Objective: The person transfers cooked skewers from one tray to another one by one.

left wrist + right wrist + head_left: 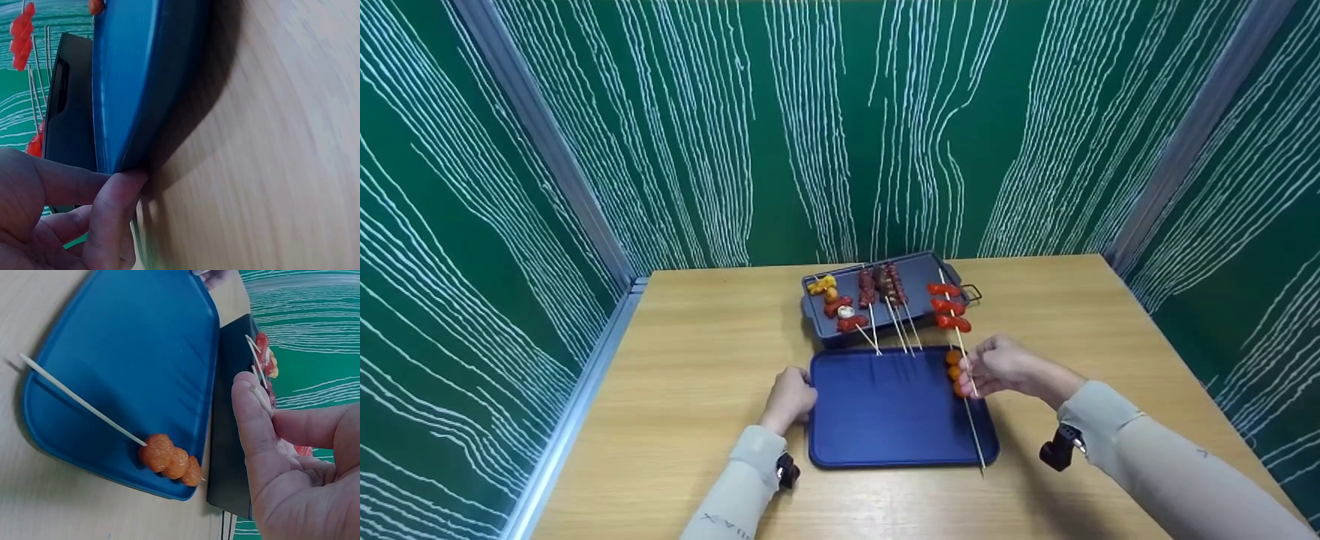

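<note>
My right hand [997, 367] pinches the bare stick end of a skewer with red chunks [949, 307], held above the right side of the grill pan. Below that hand, a skewer of orange balls [169, 458] lies on the right part of the blue tray [885, 420], its stick reaching past the near rim. On the opposite side, my left hand [791, 396] grips the tray's left rim between thumb and fingers, as the left wrist view shows [112, 197]. The dark grill pan [915, 277] stands right behind the tray.
Inside the pan lie several other skewers: dark meat ones [889, 283] in the middle, and a mixed one with yellow, red and white pieces [845, 311] at left. Their sticks overhang the tray. A wire handle [973, 292] juts from the pan's right side. A green patterned wall [840, 150] rises behind the wooden table [697, 337].
</note>
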Tool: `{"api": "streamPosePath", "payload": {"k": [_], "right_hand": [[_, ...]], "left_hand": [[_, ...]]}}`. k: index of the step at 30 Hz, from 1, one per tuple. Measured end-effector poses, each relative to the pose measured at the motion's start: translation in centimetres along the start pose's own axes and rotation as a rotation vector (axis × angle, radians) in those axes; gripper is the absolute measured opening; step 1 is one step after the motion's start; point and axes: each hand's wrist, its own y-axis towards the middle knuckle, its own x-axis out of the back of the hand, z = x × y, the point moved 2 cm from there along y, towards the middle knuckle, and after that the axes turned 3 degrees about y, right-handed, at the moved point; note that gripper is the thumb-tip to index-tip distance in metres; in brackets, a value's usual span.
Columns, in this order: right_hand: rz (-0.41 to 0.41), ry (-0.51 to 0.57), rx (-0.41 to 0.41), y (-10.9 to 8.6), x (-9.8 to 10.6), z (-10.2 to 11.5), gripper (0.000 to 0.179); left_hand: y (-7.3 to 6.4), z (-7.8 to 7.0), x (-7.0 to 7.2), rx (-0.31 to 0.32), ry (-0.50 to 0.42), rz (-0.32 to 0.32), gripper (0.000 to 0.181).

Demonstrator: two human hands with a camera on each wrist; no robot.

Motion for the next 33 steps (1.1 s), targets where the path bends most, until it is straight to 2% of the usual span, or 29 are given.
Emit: {"api": "streamPosePath", "payload": {"k": [4,6,14,17,22,25,30,33], "right_hand": [[0.003,-0.007,-0.002,-0.1,-0.3,-0.6,0.032],[0.006,-0.015,-0.008,-0.2,-0.4,-1.0,0.029],[-0.005,-0.056,-0.018,-0.9,-1.0,-2.3,0.019],[0.0,-0.063,-0.017,-1.1,-1.3,-2.6,0.02],[0.006,-0.072,-0.022,-1.6,-1.9,-3.2,0.021],[0.0,-0.068,-0.034,-1.9,-2.4,-3.4,0.02],[-0.01,-0.069,-0.058,-2.4,-3.0,-3.9,0.021],[-0.007,-0.069,-0.064,-2.6,-3.3,-4.1,0.021]], "left_hand": [[2.1,2.1,-1.2,0.013,0.009,0.01,0.016],[2.1,2.2,-1.3,0.016,0.014,0.012,0.016],[1.5,1.4,-0.8,0.036,-0.005,0.018,0.017],[1.4,1.4,-0.8,0.019,-0.001,0.009,0.016],[1.9,2.0,-1.1,-0.025,0.044,0.0,0.026],[1.9,1.9,-1.1,-0.031,0.036,0.001,0.028],[1.1,1.0,-0.6,-0.025,0.012,0.006,0.025],[-0.3,-0.4,0.2,-0.022,-0.009,0.001,0.02]]}}
